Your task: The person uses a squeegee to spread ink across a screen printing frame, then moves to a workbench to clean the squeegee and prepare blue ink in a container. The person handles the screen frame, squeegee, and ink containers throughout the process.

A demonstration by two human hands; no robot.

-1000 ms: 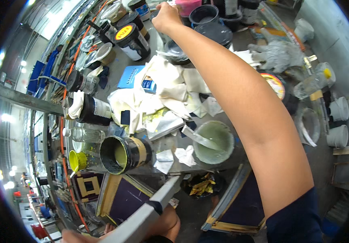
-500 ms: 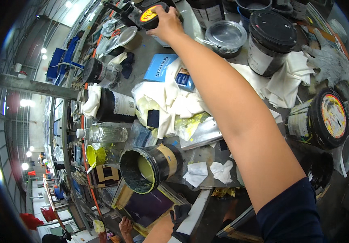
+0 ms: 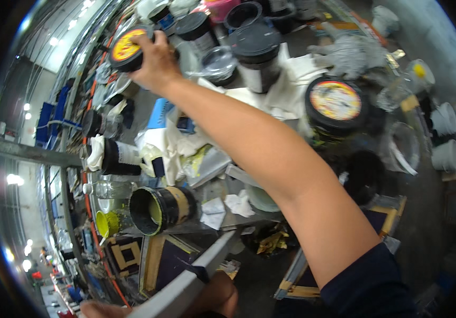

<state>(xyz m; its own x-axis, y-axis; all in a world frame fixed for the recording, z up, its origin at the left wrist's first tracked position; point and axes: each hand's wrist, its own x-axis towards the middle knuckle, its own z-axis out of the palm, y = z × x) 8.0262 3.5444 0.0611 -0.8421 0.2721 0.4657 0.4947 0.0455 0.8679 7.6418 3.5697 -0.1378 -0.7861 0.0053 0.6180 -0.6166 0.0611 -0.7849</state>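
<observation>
My right arm reaches across the cluttered worktable to its far left part. My right hand [image 3: 156, 63] is closed over the lid of a black tub [image 3: 128, 49] with a round yellow and red label. Its fingers grip the lid's near edge; most of the tub's body is hidden. A clear plastic container [image 3: 124, 85] is just below it. A lidded black tub [image 3: 196, 32] and a clear-lidded tub [image 3: 219, 63] stand right of the hand. Under my forearm lie a blue box [image 3: 160, 113] and white cloths [image 3: 170, 143]. My left hand is not in view.
An open black bucket [image 3: 139, 212] lies on its side by a clear bottle [image 3: 114, 189] and a yellow cup [image 3: 108, 223]. Large tubs [image 3: 335, 100] and a grey glove [image 3: 350, 55] fill the right. Blurred bare skin [image 3: 220, 297] shows behind a metal rail [image 3: 185, 286]; whose is unclear.
The head view has swung, bringing more of the right side in. My right hand, still holding the tub, has moved left across the table, and the lid faces me more.
</observation>
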